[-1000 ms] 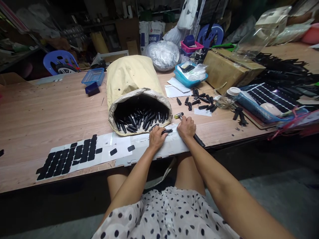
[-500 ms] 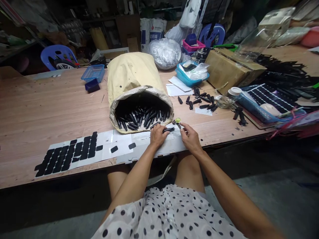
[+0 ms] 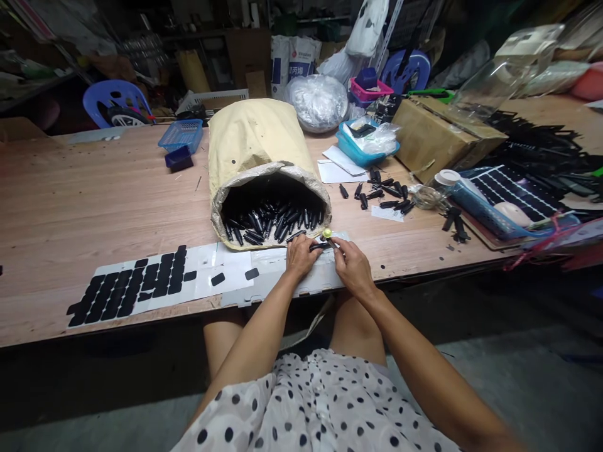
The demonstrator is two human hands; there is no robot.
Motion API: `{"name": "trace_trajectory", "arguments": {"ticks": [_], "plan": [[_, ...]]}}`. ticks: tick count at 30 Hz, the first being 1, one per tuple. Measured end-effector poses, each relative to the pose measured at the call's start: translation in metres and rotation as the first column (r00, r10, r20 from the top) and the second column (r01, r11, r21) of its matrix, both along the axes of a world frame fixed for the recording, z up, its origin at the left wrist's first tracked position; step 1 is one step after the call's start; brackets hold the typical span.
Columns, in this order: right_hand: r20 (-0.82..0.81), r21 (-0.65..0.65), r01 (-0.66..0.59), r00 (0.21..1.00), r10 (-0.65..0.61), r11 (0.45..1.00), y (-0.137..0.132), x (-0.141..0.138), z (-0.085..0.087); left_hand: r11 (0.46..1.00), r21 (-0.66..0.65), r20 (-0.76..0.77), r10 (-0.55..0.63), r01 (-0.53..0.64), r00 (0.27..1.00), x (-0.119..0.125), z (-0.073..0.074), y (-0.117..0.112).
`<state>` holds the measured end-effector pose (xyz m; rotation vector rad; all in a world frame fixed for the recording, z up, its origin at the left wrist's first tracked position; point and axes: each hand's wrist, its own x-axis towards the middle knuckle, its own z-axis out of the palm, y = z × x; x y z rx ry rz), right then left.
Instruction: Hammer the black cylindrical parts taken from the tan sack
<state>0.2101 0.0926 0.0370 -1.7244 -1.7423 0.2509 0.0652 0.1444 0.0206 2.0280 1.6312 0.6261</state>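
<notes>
Pinching small hammer (image 3: 326, 233) in right hand (image 3: 352, 265), centre of frame, and in left hand (image 3: 299, 257) black piece (image 3: 319, 246), probably feeling light, stiff, kinda slick, best held mid-body.

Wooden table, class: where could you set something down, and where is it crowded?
Broadest bare patch: left of the sack, between navy tray and black pads. Smaller: right of the right hand, nearer than the loose black parts. Crowded: right end, around the cardboard box.
</notes>
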Motion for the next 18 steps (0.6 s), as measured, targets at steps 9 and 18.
{"name": "trace_trajectory", "arguments": {"ticks": [9, 18], "plan": [[0.007, -0.049, -0.016, 1.000, 0.016, 0.999, 0.001, -0.004, 0.000, 1.000, -0.019, 0.006, 0.022, -0.021, 1.000, 0.000, 0.003, -0.001], [0.180, -0.195, 0.394, 0.915, -0.362, 0.898, 0.051, 0.032, 0.007, 1.000, -0.028, 0.008, 0.012, -0.012, 1.000, 0.000, 0.010, -0.003]]}}
